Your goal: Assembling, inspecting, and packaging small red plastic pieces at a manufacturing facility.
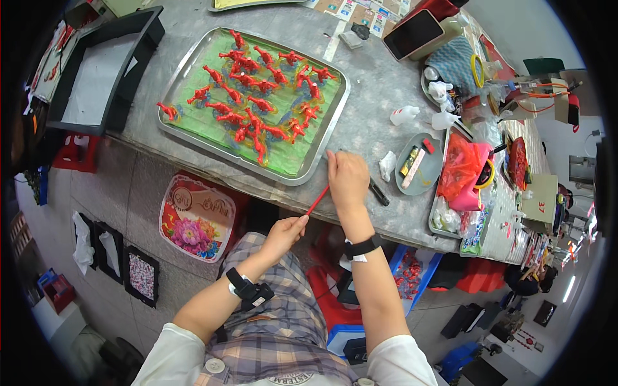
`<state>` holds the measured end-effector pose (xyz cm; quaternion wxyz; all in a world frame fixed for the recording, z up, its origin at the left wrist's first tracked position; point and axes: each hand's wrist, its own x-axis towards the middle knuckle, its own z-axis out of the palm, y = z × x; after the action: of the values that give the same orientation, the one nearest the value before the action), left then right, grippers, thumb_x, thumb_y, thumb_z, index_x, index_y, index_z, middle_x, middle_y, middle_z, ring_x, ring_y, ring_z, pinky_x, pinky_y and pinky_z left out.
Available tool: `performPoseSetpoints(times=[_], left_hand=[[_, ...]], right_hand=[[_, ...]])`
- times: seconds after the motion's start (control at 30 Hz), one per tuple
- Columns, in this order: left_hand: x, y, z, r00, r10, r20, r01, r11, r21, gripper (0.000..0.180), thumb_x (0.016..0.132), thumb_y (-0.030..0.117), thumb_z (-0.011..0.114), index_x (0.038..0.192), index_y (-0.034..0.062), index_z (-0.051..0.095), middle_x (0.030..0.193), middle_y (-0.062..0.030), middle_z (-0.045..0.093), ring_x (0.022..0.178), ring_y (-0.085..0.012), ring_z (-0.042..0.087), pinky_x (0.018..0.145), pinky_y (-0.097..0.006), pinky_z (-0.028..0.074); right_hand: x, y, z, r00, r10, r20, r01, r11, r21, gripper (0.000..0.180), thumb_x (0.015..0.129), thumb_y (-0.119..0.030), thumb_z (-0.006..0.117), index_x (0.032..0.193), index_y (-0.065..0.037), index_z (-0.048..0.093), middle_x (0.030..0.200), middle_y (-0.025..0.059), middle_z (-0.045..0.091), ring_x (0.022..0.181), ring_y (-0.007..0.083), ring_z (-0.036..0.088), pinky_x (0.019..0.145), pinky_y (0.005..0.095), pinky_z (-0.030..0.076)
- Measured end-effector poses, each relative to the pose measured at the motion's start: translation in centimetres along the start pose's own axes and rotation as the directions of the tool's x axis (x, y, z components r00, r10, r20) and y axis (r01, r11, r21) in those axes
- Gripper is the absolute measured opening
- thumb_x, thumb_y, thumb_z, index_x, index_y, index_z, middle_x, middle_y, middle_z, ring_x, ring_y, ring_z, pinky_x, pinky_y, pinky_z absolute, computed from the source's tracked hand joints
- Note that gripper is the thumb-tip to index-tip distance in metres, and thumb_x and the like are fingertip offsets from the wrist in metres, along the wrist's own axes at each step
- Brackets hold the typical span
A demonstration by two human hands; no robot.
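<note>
Craft workshop | steel tray [187, 61] of red figurines [257, 103] | glue bottles [404, 116] | cluttered workbench [373, 83]

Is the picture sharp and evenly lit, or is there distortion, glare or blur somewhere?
In the head view, fisheye distortion bends the table edge and leaves black corners; the light is even and soft; the metal tray shows mild sheen on its rim; both the left hand and right hand, holding a thin red stick, look sharp.

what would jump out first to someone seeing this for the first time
First, the metal tray on the grey table, its green liner crowded with small red figures. Just below its near edge, the left hand and right hand hold a thin red stick between them. To the right sits a cluttered pile with a red plastic bag.
</note>
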<state>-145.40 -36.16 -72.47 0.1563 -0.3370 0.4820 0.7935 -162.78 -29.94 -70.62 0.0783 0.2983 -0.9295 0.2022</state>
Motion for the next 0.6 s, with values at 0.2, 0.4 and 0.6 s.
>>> performPoseSetpoints(times=[0.2, 0.4, 0.6], left_hand=[[0.7, -2.1, 0.3, 0.996, 0.055, -0.065, -0.053, 0.998, 0.030, 0.047, 0.089, 0.044, 0.043, 0.058, 0.0089, 0.042, 0.051, 0.0049, 0.033, 0.048, -0.0049, 0.030, 0.044, -0.022, 0.026], [0.4, -2.6, 0.9, 0.991, 0.075, -0.107, -0.063, 0.992, 0.113, 0.050, 0.089, 0.046, 0.041, 0.059, 0.0056, 0.042, 0.051, 0.0033, 0.035, 0.047, -0.0069, 0.031, 0.044, -0.025, 0.028], [0.7, -3.1, 1.0, 0.976, 0.154, -0.155, -0.110, 0.959, 0.262, 0.051, 0.089, 0.045, 0.040, 0.060, 0.0032, 0.043, 0.048, -0.0004, 0.036, 0.046, -0.0104, 0.035, 0.044, -0.027, 0.029]], right_hand=[[0.6, -0.7, 0.7, 0.999, -0.018, -0.048, 0.017, 1.000, -0.022, 0.027, 0.080, -0.022, 0.055, 0.058, -0.007, 0.050, 0.055, 0.0088, 0.051, 0.058, 0.0266, 0.050, 0.057, 0.0376, 0.036], [1.3, -1.4, 0.7, 0.989, 0.149, -0.009, -0.149, 0.989, -0.007, 0.013, 0.082, -0.019, 0.053, 0.074, -0.008, 0.055, 0.059, 0.0097, 0.055, 0.059, 0.0267, 0.053, 0.061, 0.0367, 0.035], [2.3, -2.3, 0.8, 0.946, 0.323, 0.028, -0.323, 0.935, 0.143, 0.010, 0.082, -0.014, 0.051, 0.091, -0.013, 0.056, 0.061, 0.0092, 0.057, 0.060, 0.0261, 0.055, 0.064, 0.0352, 0.033]])
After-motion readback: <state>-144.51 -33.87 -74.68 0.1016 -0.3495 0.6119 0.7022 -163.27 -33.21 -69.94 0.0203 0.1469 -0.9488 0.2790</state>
